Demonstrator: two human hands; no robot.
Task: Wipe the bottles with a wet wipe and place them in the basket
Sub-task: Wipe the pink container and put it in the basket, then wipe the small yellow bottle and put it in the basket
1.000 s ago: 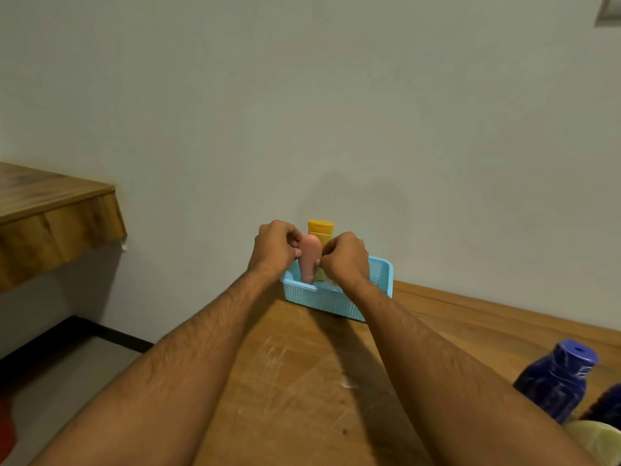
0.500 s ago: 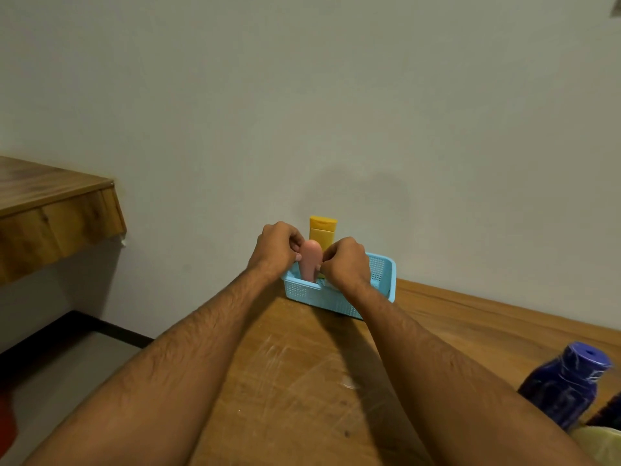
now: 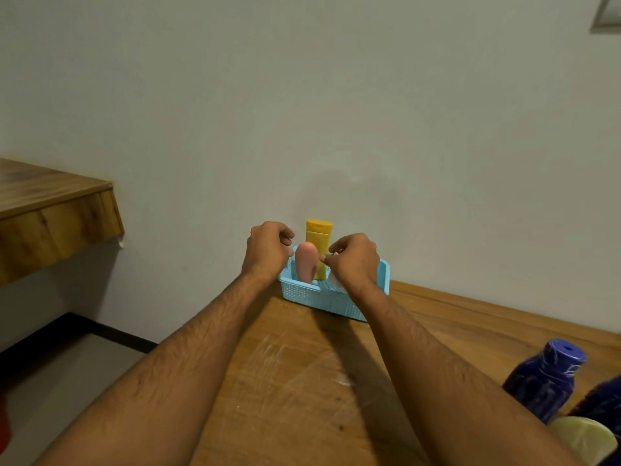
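Grip status: left hand (image 3: 267,252) curled loosely beside the pink bottle (image 3: 305,262), not clearly touching; bottle upright in the blue basket (image 3: 331,302), in front of the yellow bottle (image 3: 319,245), likely just seated. Right hand (image 3: 353,260) pinched, apparently on a white wipe. Blue bottle (image 3: 544,381) waits on the desk (image 3: 302,381), far right.

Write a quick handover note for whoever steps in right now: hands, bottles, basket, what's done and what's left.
Left hand: loosely curled beside the pink bottle, holding nothing.
Right hand: also off the bottle; something white shows under it, possibly the wipe.
Blue basket sits at the wall end of the table, with the pink bottle and yellow bottle standing upright inside.
Done: those two are in.
Left: the dark blue bottle and others at the near right edge need wiping and placing.
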